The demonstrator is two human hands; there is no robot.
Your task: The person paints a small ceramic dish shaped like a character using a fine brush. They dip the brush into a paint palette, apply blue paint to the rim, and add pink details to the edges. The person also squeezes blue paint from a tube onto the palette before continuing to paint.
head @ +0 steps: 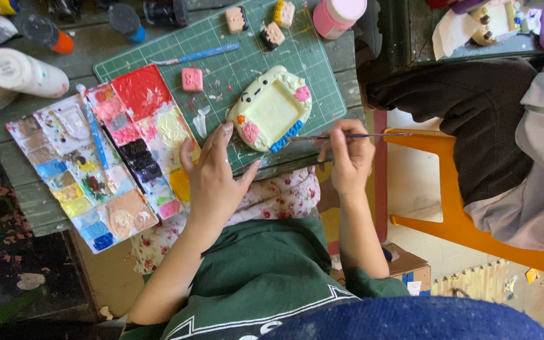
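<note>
One brush (pixel 347 136) is pinched by the right hand's (pixel 349 157) fingers; one frame (pixel 272 110) is steadied by the left hand (pixel 212 179), fingers spread. Four small blocks (pixel 192 80) are counted on one mat (pixel 234 60).

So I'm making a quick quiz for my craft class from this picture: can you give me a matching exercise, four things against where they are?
Things:
1. thin paintbrush
2. paint palette
3. blue brush
4. white paint bottle

Places:
A. lying on the green cutting mat, above the cream frame
B. on its side at the table's far left
C. held in the right hand
D. under the left hand at its edge

Pairs: 1-C, 2-D, 3-A, 4-B
</note>
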